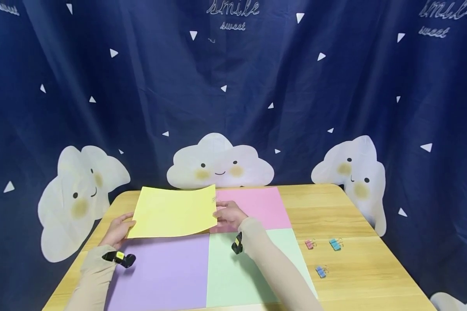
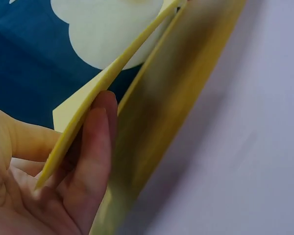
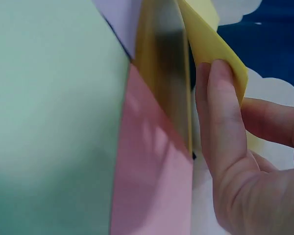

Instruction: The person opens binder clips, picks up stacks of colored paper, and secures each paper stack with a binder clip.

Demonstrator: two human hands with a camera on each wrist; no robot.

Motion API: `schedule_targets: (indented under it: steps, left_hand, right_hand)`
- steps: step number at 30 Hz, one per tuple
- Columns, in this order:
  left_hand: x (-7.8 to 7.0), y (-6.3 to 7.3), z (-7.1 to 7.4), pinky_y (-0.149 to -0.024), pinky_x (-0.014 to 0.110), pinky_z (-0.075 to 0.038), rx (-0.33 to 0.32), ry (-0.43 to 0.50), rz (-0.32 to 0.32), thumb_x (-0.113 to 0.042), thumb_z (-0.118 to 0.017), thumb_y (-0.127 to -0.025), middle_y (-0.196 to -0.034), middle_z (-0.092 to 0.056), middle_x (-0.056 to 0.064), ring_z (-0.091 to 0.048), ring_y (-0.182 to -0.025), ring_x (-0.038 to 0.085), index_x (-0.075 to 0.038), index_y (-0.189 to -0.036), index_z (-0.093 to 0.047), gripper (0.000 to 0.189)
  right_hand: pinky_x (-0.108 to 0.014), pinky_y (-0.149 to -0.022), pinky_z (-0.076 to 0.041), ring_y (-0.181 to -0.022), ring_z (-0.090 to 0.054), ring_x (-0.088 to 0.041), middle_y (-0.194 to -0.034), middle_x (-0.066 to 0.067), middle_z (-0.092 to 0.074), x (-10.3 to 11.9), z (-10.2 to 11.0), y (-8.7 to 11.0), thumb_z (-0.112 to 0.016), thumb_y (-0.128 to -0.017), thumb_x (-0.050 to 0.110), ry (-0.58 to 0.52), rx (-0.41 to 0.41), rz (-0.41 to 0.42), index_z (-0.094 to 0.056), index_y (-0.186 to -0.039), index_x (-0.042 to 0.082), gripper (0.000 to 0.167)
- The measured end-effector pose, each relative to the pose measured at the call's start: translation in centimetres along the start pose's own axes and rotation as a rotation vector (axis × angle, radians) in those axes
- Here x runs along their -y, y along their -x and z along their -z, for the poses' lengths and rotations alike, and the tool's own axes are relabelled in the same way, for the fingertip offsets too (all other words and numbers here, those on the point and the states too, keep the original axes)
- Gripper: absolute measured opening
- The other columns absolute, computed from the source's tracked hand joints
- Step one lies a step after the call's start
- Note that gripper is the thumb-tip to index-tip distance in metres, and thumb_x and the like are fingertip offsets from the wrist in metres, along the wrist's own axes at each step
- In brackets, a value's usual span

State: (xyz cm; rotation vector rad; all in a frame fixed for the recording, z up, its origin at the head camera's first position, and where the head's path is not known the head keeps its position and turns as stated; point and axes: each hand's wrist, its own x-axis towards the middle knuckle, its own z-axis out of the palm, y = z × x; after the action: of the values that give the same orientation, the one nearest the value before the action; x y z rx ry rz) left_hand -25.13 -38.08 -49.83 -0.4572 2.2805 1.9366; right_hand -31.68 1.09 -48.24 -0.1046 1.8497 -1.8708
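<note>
Yellow paper (image 1: 174, 212), pinched at opposite edges in the grip of left hand (image 1: 118, 230) and right hand (image 1: 230, 214), hangs above the surface (image 1: 358, 270), beyond the purple sheet (image 1: 165, 272). Positioning seems underway; the next move probably calls for even lowering.

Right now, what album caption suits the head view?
Left fingers and right fingers hold a yellow sheet above the table, a purple sheet lying nearer the camera.
</note>
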Motion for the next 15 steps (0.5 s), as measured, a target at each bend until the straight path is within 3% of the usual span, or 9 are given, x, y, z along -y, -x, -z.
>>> schedule_targets:
  steps: [5, 11, 15]
  left_hand:
    - [0.7, -0.3, 0.2, -0.069, 0.022, -0.061, -0.038, -0.069, 0.009, -0.012, -0.046, -0.108, -0.09, -0.065, -0.011, -0.066, -0.076, 0.001, 0.006, -0.16, -0.023, 0.06]
    - [0.9, -0.6, 0.6, -0.067, 0.022, -0.06, -0.067, -0.148, 0.004, -0.012, -0.044, -0.107, -0.099, -0.066, -0.002, -0.065, -0.074, 0.0, 0.008, -0.158, -0.026, 0.057]
    - [0.7, -0.9, 0.6, -0.066, 0.02, -0.059, -0.081, -0.189, 0.0, -0.015, -0.045, -0.106, -0.119, -0.064, 0.02, -0.065, -0.077, 0.001, 0.009, -0.157, -0.028, 0.058]
  right_hand:
    - [-0.038, -0.068, -0.067, -0.074, -0.076, -0.025, -0.098, -0.019, -0.076, -0.5, -0.6, -0.2, -0.064, -0.093, -0.007, 0.027, -0.021, -0.075, -0.047, -0.152, 0.002, 0.062]
    - [-0.037, -0.068, -0.067, -0.08, -0.077, -0.027, -0.108, -0.026, -0.074, -0.7, -1.2, -0.4, -0.063, -0.094, -0.008, 0.03, -0.014, -0.074, -0.045, -0.151, -0.003, 0.06]
    - [-0.034, -0.07, -0.067, -0.087, -0.077, -0.033, -0.119, -0.029, -0.07, -0.7, -1.3, -0.3, -0.062, -0.096, -0.007, 0.023, -0.023, -0.071, -0.042, -0.152, -0.008, 0.06]
